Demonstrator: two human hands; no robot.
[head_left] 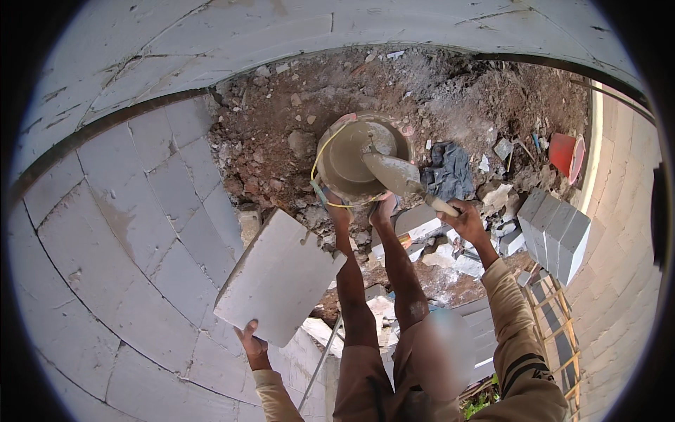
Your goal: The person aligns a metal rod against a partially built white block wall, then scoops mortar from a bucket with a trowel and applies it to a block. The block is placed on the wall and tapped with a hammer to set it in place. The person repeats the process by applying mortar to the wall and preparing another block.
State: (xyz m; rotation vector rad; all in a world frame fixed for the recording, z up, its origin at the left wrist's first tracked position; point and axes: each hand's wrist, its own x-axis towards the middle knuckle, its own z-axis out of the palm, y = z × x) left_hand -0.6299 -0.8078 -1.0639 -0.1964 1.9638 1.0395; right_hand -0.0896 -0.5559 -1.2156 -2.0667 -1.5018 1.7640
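left hand: my left hand (252,346) is clamped on the bottom corner of a big pale grey block (275,276), tilted up on edge, guessing so the broad face stays reachable.
right hand: right hand (465,219) is closed round the wooden handle of a trowel (399,176), blade loaded with grey mortar and hovering over the pan.
feet: bare legs straight down, toes right at the near rim of the mortar pan (360,162).
pan: round, full of wet grey mix, yellow cord looped on its left rim, sitting on the dirt floor (281,119), probably parked close so scooping is easy.
stack: spare grey blocks (555,235) standing on edge at the right edge of the dirt.
far stuff: dark cloth (450,169) beside the pan, red bucket (568,155) by the far right wall. No labels or signs I can see.
wall: curved block wall (140,232) wraps the left side.
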